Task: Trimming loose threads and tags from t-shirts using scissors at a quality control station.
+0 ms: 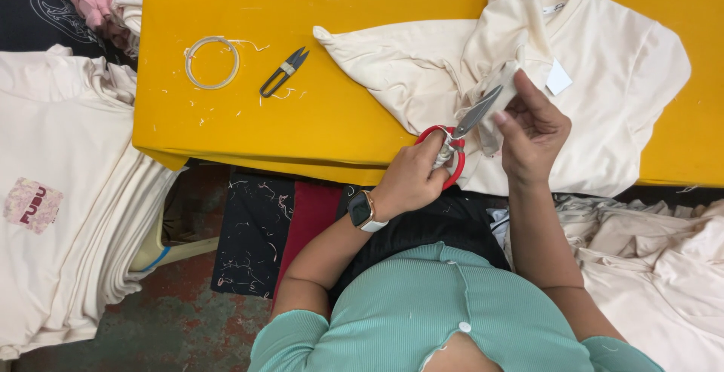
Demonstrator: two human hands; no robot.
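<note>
A cream garment lies crumpled on the yellow table. My left hand grips red-handled scissors, their blades pointing up and right at a fold of the cloth. My right hand pinches that fold of the garment just beside the blade tips. A smartwatch sits on my left wrist. A small white tag hangs from the garment near the neckline.
Small black thread snips and a pale tape ring lie on the table's left part, among thread scraps. A tall stack of cream shirts stands at left. More cream cloth is piled at right.
</note>
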